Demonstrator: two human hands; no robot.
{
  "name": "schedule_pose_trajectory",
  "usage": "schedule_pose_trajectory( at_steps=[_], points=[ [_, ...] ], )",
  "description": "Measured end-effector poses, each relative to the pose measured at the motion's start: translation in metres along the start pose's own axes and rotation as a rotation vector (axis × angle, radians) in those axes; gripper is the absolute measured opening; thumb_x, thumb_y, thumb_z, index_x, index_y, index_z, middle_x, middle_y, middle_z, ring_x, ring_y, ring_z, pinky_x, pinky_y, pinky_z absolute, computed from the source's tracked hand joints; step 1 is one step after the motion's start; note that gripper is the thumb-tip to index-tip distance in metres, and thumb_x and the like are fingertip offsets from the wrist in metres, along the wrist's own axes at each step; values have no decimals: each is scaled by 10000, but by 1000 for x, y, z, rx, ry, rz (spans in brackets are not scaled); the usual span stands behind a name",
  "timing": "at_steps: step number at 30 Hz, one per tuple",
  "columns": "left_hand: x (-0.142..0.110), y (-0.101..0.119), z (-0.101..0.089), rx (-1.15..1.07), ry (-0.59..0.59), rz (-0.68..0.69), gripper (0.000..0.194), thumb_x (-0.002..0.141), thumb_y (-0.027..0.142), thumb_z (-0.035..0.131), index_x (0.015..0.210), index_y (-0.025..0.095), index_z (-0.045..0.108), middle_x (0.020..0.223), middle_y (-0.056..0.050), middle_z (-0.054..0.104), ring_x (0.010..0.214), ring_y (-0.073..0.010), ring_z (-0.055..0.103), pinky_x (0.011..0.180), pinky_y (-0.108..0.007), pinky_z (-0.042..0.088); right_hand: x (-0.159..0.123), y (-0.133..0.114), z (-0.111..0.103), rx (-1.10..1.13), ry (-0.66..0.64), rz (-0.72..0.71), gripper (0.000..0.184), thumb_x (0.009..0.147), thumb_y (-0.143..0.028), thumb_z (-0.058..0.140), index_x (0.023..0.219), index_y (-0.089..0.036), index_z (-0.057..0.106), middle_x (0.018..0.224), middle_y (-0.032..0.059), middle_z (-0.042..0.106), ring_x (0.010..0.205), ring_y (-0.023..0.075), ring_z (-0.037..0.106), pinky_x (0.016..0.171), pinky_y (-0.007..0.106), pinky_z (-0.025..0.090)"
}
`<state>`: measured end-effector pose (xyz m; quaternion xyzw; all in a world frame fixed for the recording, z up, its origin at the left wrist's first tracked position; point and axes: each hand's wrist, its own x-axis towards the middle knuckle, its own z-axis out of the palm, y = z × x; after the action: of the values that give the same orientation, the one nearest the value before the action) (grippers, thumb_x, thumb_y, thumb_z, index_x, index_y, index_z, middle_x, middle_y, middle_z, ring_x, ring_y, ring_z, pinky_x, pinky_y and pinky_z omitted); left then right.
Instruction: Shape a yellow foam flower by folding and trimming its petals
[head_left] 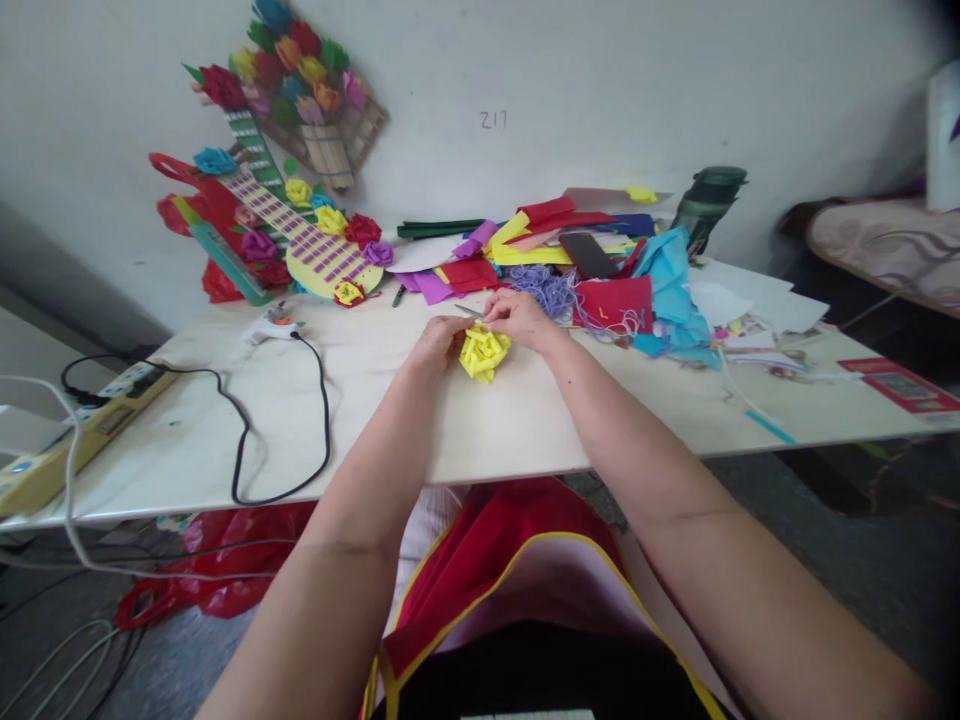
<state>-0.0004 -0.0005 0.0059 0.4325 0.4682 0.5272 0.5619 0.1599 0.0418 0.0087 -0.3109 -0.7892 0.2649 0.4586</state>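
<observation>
A yellow crepe-paper flower (484, 353) is held just above the table, its petals facing toward me. My left hand (441, 343) is closed with its fingertips at the flower's upper left edge. My right hand (519, 318) is closed in a pinch at the flower's top, against its base. From the right fingertips a thin, pointed grey metal tool (469, 311) sticks out to the left; its other end is hidden in the hand, so its kind does not show. A small whitish bit lies between the two hands' fingertips.
Behind my hands lie coloured paper strips (525, 235), purple yarn (541, 288), a dark phone (589, 256) and blue crepe paper (670, 285). A guitar-shaped craft (334, 262) leans left. A glue gun (271, 327) trails a black cord (327, 400). A dark bottle (709, 208) stands back right.
</observation>
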Motion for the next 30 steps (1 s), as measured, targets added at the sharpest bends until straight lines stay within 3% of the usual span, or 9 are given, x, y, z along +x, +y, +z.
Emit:
schedule_pose_trajectory(
  at_steps=[14,19,30],
  points=[
    [0,-1,-5,62,-78,-9,163,626,246,726,585,127,623,537,-36,612,483,-136,562,504,-256,430,-1,5,-1,-45,-42,96,9,614,-173,728,623,-172,728,676,16,681,689,146,592,692,289,469],
    [2,-3,-9,45,-121,-2,183,617,276,736,607,122,637,569,-40,642,517,-148,592,549,-269,475,-2,5,0,-14,-74,171,108,629,-236,746,693,-149,753,666,30,703,652,145,602,658,279,467],
    [-1,1,-10,21,-126,-27,115,597,188,694,670,99,700,643,-69,692,578,-166,629,638,-293,507,-4,-1,-13,-19,-220,143,213,737,-307,678,830,-153,791,727,42,724,670,141,590,656,268,447]
  ],
)
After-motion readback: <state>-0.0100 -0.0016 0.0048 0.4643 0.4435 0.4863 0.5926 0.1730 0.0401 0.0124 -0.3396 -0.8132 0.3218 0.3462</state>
